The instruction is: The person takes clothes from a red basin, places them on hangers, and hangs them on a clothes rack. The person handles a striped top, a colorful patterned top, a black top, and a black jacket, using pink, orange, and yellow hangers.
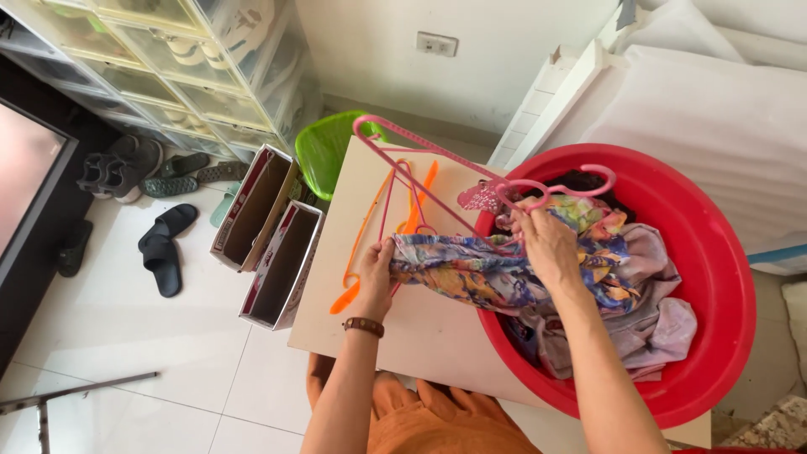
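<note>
My left hand [376, 271] pinches one end of a colourful patterned garment [471, 273] stretched over the table edge. My right hand [546, 244] grips the garment's other end together with a pink plastic hanger [437, 164], whose hook curls above the red basin [714, 252]. The basin holds more crumpled clothes [647, 328], pinkish and dark. An orange hanger [370, 235] and another pink one lie flat on the beige table [403, 336] beneath the garment.
A green plastic basket [324, 151] stands behind the table. Two open cardboard boxes [269, 235] sit on the white tiled floor, with sandals [164, 244] and shoes further left. Clear stacked drawers line the wall. A white mattress [714, 109] lies at right.
</note>
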